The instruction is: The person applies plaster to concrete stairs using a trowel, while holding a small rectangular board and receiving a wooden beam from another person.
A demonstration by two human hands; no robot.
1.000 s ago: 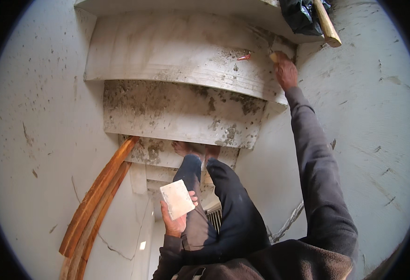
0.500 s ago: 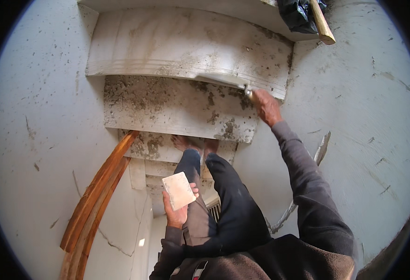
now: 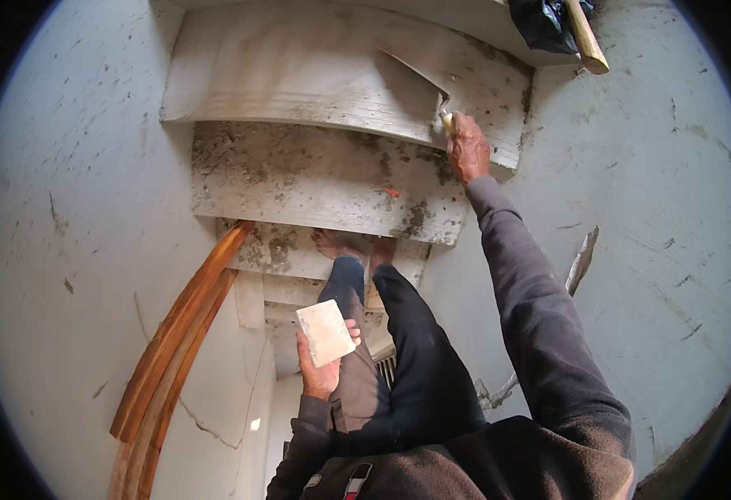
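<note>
At far left a whitish wall [image 3: 74, 250], flecked with dark spatter and thinly cracked, runs beside curved reddish-brown wooden rails [image 3: 189, 308] with a streaked grain. To their right, low in view, the left hand [image 3: 319, 377] supports a pale slab [image 3: 325, 332] from beneath, its fingers clamped around the right edge; the slab is flat, nearly rectangular and slightly tilted, with chalky, worn edges, and it lies in front of the person's legs, well apart from the other hand. Above it spread the gritty stairs: bare feet [image 3: 338, 244] on a lower step, a small red scrap [image 3: 391, 192] on the crumb-strewn middle step [image 3: 299, 171], and the broad, bow-fronted upper step [image 3: 290, 71], smoother and smeared grey. Over that upper step is the trowel [image 3: 429, 82], its thin blade seen almost edge-on and running up and to the left from the fingers of the right hand [image 3: 469, 150], which are closed on its pale handle; this hand is much the nearer to the upper step. A dark patch lies beneath the blade, though whether metal meets the surface I cannot tell. Farther right come a crinkled, glossy black plastic bag [image 3: 540, 25], a smooth, round-ended wooden shaft [image 3: 587, 37] and the scuffed right wall [image 3: 657, 192].
</note>
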